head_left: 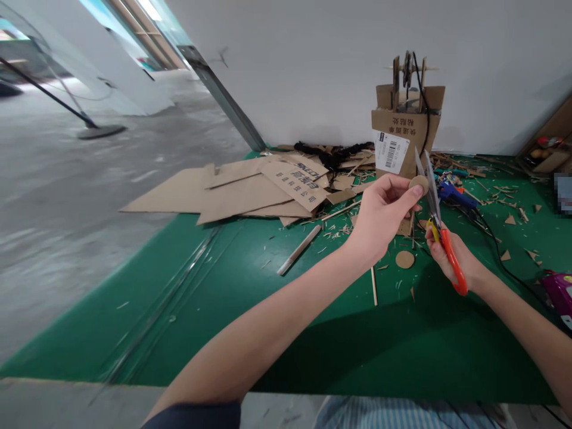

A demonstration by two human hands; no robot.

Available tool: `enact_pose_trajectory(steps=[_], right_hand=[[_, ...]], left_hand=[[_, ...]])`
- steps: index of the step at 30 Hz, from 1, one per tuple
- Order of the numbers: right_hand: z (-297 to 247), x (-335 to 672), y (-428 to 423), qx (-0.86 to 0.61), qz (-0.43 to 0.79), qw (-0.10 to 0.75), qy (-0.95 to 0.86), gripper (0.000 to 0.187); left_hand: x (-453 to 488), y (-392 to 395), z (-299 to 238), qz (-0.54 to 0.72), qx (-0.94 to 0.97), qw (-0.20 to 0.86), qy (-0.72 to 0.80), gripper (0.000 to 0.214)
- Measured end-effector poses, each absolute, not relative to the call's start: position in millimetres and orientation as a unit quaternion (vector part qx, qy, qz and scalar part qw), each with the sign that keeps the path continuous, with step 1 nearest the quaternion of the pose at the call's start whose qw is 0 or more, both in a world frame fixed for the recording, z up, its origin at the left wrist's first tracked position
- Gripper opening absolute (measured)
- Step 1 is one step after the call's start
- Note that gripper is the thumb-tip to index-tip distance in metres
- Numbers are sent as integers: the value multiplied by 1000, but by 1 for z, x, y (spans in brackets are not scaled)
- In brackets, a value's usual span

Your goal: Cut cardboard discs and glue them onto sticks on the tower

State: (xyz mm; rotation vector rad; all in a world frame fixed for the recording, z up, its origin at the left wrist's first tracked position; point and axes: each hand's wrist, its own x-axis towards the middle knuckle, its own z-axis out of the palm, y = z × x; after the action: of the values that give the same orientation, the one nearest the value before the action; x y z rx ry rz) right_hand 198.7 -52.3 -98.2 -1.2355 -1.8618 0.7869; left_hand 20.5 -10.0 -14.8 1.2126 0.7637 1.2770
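Observation:
Between the thumb and fingers of my left hand (386, 208) is a small round cardboard disc (419, 185). My right hand (453, 256) grips a pair of scissors (433, 196) with orange and yellow handles, its blades pointing up and parted. The blades stand right beside the disc's right edge; whether they touch it I cannot tell. Below my hands a second cardboard disc (404, 259) lies flat on the green table (214, 322). A thin wooden stick (374, 287) rests to the left of that disc.
Behind my hands stands a cardboard box (404, 140) with a wheel on an axle on top. A blue glue gun (458, 195) with a cord lies to the right. Cardboard sheets (250, 190) are piled at back left, scraps scattered around. A purple object (558, 295) sits at far right.

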Motion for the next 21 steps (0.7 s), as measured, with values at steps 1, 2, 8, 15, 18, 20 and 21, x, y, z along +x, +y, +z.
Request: enact_pose_trajectory(steps=[1, 2, 8, 15, 18, 20, 21], right_hand=[[-98, 198, -53, -487, 303, 376, -728, 44], [-97, 198, -54, -490, 297, 374, -729, 43], [-95, 197, -56, -492, 282, 374, -734, 41], [-92, 198, -56, -504, 261, 384, -729, 41], [-94, 199, -55, -507, 265, 386, -723, 40], [-97, 199, -54, -509, 264, 387, -722, 38], [-98, 200, -54, -509, 265, 388, -722, 38]], left_hand=[[21, -11, -15, 548, 515, 572, 326, 14], [21, -11, -15, 551, 514, 570, 327, 13], [20, -11, -12, 557, 521, 556, 330, 11], [17, -10, -8, 548, 527, 553, 339, 11], [16, -9, -8, 544, 527, 559, 339, 11], [16, -7, -8, 539, 530, 561, 339, 12], [15, -7, -8, 535, 532, 562, 339, 11]])
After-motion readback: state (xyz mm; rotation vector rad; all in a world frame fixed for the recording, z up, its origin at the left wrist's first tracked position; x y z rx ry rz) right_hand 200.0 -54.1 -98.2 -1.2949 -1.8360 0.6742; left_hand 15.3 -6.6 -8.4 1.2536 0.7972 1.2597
